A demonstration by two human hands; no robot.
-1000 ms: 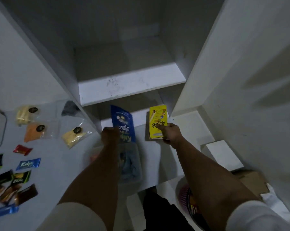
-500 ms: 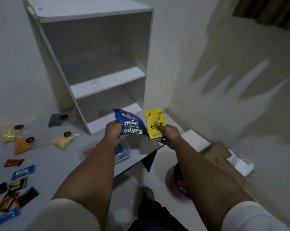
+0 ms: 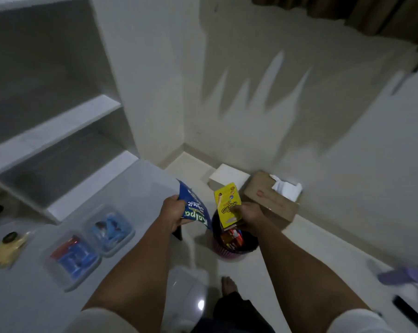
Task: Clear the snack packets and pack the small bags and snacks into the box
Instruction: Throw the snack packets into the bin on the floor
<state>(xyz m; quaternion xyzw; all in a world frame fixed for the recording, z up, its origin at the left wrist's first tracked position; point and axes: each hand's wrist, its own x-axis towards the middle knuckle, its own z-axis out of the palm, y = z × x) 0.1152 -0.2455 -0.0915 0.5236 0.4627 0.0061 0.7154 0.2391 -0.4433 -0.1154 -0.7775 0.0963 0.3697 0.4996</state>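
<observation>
The left hand [image 3: 173, 212] has its grip closed on a blue Kalpa snack packet [image 3: 195, 207], thumb and fingers pinching its near edge so the packet sticks up and away, tilted. Just to the right, the right hand [image 3: 247, 215] is closed round the lower part of a yellow snack box [image 3: 228, 205], which stands roughly upright above the hand. Directly below both grips, on the floor, sits a dark round bin [image 3: 234, 239] with a pinkish base; some red and orange wrappers lie inside it. Beyond the right hand a brown cardboard box [image 3: 270, 200] rests against the wall with white paper [image 3: 286, 188] poking from its far end, and a white block [image 3: 227, 176] lies beside it. To the left of the left hand, on the white table [image 3: 136, 188], are two clear plastic containers [image 3: 92, 243] holding blue and red snacks, and further left a small clear bag [image 3: 4, 248] with yellowish contents. A white shelf unit [image 3: 59, 131] stands behind the table.
</observation>
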